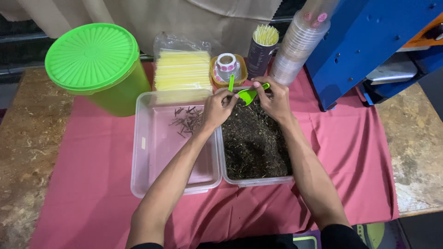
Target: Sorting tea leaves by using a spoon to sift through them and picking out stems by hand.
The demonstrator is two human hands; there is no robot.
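My right hand [274,99] grips a small green plastic scoop [249,94] over the far end of a clear tray [256,181] filled with dark dried loose leaves [254,143]. My left hand [218,109] hovers beside the scoop's bowl, fingertips pinched together at its edge; what they pinch is too small to tell. To the left lies a second clear tray [157,184] holding a small pile of brown twigs [187,121] near its far end. Both forearms reach in from the bottom of the view.
A pink cloth [92,184] covers the wooden table [23,138]. At the back stand a green lidded bucket [94,64], a bag of yellow straws [182,69], a sticker roll [226,62] in an orange tub, a dark cup of sticks [262,48], stacked clear cups [295,46] and a blue machine [369,41].
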